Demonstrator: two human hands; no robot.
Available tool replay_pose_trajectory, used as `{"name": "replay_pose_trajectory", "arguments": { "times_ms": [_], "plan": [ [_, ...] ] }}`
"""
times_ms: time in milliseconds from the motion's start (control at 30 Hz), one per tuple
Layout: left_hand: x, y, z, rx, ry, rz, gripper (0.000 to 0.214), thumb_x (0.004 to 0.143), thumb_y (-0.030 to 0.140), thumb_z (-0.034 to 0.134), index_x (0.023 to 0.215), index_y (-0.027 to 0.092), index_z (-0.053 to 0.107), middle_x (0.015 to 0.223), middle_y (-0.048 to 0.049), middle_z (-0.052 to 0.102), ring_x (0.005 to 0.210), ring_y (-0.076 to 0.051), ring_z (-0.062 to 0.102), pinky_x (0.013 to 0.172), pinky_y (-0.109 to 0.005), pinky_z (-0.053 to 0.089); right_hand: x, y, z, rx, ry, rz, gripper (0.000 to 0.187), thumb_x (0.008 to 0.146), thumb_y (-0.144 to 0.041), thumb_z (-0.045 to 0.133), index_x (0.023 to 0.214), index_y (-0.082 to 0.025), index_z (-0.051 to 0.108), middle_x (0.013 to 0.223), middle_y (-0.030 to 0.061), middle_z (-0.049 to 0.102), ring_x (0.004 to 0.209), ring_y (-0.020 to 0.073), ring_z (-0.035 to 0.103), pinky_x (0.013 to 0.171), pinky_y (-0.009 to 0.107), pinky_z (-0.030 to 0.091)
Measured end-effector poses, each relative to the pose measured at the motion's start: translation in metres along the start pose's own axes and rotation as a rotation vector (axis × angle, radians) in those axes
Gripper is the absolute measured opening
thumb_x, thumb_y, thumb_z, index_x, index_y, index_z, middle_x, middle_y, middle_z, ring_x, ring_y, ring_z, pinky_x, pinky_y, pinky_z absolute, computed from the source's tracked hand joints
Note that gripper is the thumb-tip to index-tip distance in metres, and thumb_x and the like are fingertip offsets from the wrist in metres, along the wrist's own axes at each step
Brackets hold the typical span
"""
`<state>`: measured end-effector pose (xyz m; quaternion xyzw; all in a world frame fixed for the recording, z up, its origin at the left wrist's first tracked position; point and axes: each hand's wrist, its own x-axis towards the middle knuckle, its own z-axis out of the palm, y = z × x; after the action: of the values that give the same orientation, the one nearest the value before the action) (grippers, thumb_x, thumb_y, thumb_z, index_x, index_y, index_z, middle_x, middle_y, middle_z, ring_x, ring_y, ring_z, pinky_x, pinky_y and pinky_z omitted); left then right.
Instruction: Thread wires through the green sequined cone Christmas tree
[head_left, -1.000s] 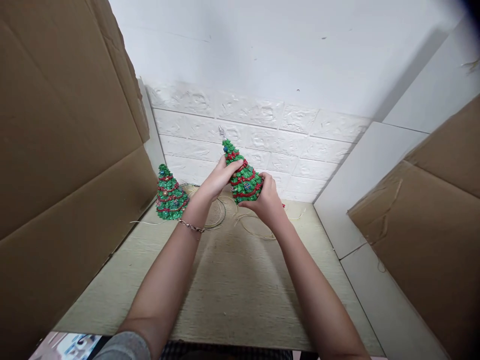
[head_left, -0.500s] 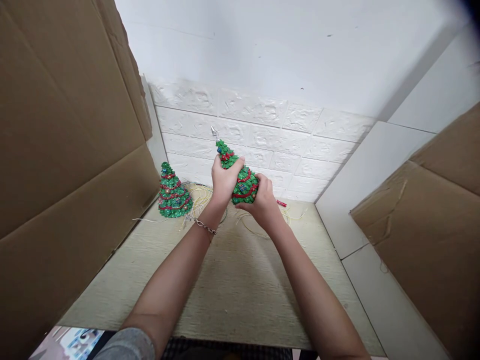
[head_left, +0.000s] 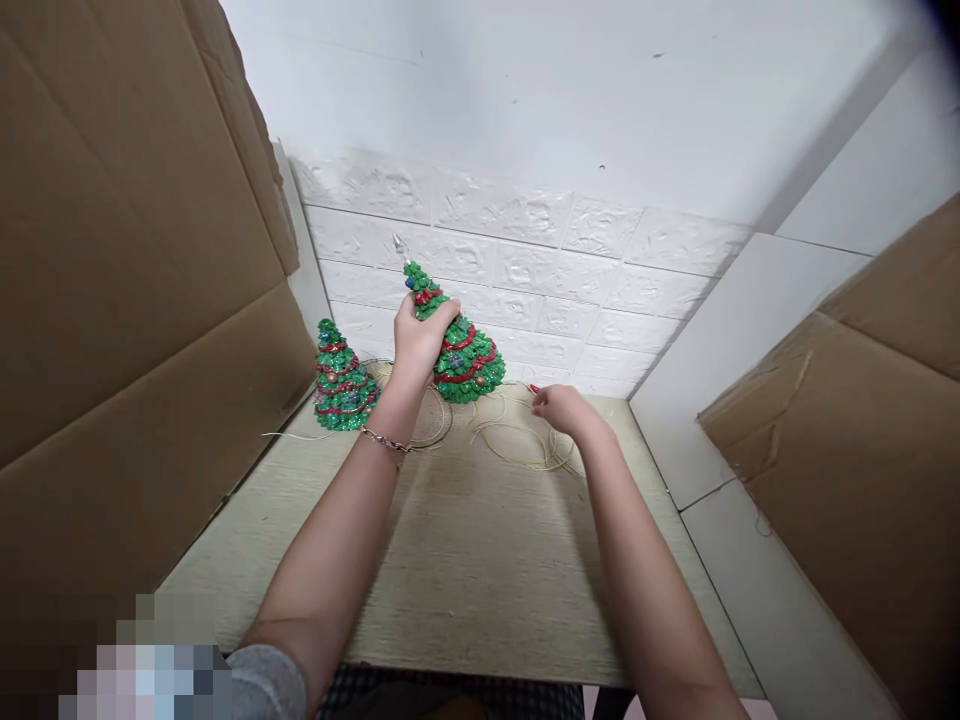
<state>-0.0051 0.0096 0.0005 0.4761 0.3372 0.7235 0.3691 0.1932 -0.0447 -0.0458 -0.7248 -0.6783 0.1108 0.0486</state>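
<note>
Green Christmas tree figurine [head_left: 471, 365] (red garlands, silvery tip) is held up, leaning left; tiny red object [head_left: 534, 389] sits right of it, mostly hidden.

- You are at a small makeshift craft bench; whether it stands in a home or a workshop cannot be told.
- Your table [head_left: 487, 580] has a pale, worn top and backs onto a white wall [head_left: 525, 110] with brick-patterned panels [head_left: 517, 215] low down.
- Cardboard [head_left: 150, 230] screens your left, and more brown board [head_left: 862, 430] and white panels [head_left: 712, 370] close your right.
- Loose coils of wire [head_left: 534, 467] lie near the decorated trees [head_left: 345, 390], suggesting handiwork.
</note>
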Motion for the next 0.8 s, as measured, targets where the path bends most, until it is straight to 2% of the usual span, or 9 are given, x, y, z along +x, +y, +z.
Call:
{"name": "replay_pose_trajectory", "arguments": {
  "times_ms": [100, 167, 333, 467, 633, 700, 800],
  "plan": [
    [0.002, 0.0, -0.001, -0.022, -0.005, -0.012, 0.021, 0.06, 0.024, 0.069, 0.073, 0.019, 0.054, 0.069, 0.0015, 0.055, 0.06, -0.01, 0.051, 0.056, -0.023, 0.043, 0.012, 0.0, 0.022, -0.055, -0.106, 0.057, 0.023, 0.075, -0.019, 0.066, 0.096, -0.011, 0.072, 0.103, 0.0164, 0.069, 0.095, 0.0257, 0.065, 0.077, 0.029, 0.047],
    [0.002, 0.0, -0.001, -0.028, -0.011, -0.022, 0.021, 0.059, 0.024, 0.069, 0.073, 0.019, 0.053, 0.068, 0.0016, 0.055, 0.059, -0.01, 0.05, 0.055, -0.023, 0.043, 0.017, -0.001, 0.034, -0.075, -0.142, 0.064, 0.025, 0.073, -0.018, 0.066, 0.096, -0.009, 0.072, 0.103, 0.0178, 0.069, 0.094, 0.0265, 0.065, 0.076, 0.029, 0.047],
    [0.001, 0.003, -0.002, -0.034, -0.031, -0.055, 0.023, 0.057, 0.024, 0.07, 0.072, 0.018, 0.054, 0.066, 0.0018, 0.054, 0.057, -0.009, 0.049, 0.053, -0.022, 0.042, 0.018, -0.002, 0.038, -0.043, -0.155, 0.0, 0.023, 0.076, -0.011, 0.056, 0.093, -0.011, 0.072, 0.101, 0.0143, 0.07, 0.091, 0.0214, 0.065, 0.073, 0.025, 0.044],
    [-0.001, 0.007, -0.001, -0.059, -0.057, -0.096, 0.024, 0.056, 0.024, 0.071, 0.072, 0.018, 0.053, 0.064, 0.0023, 0.053, 0.055, -0.009, 0.049, 0.05, -0.022, 0.042, 0.013, 0.003, 0.021, 0.028, -0.109, -0.026, 0.02, 0.077, -0.012, 0.054, 0.089, -0.013, 0.07, 0.093, 0.0097, 0.071, 0.082, 0.0166, 0.063, 0.066, 0.022, 0.042],
    [-0.002, 0.007, 0.0, -0.102, -0.096, -0.138, 0.024, 0.056, 0.023, 0.07, 0.072, 0.018, 0.053, 0.064, 0.0023, 0.054, 0.055, -0.009, 0.05, 0.049, -0.022, 0.042, -0.006, 0.01, -0.014, 0.118, 0.049, -0.012, 0.027, 0.083, -0.015, 0.042, 0.097, -0.012, 0.065, 0.095, 0.0102, 0.069, 0.077, 0.0142, 0.059, 0.064, 0.023, 0.039],
    [-0.002, 0.006, 0.0, -0.124, -0.115, -0.155, 0.025, 0.056, 0.024, 0.071, 0.073, 0.018, 0.053, 0.065, 0.0018, 0.055, 0.055, -0.01, 0.051, 0.049, -0.023, 0.043, -0.017, 0.01, -0.027, 0.163, 0.097, -0.01, 0.028, 0.084, -0.019, 0.04, 0.094, -0.014, 0.066, 0.093, 0.0079, 0.069, 0.076, 0.0139, 0.058, 0.063, 0.023, 0.038],
    [-0.004, 0.006, 0.001, -0.141, -0.146, -0.191, 0.025, 0.057, 0.024, 0.07, 0.073, 0.017, 0.053, 0.065, 0.0016, 0.054, 0.054, -0.01, 0.051, 0.05, -0.023, 0.044, -0.031, 0.009, -0.042, 0.243, 0.271, 0.026, 0.025, 0.083, -0.026, 0.046, 0.083, -0.016, 0.069, 0.084, 0.0067, 0.069, 0.074, 0.0157, 0.058, 0.065, 0.025, 0.037]
  ]
}}
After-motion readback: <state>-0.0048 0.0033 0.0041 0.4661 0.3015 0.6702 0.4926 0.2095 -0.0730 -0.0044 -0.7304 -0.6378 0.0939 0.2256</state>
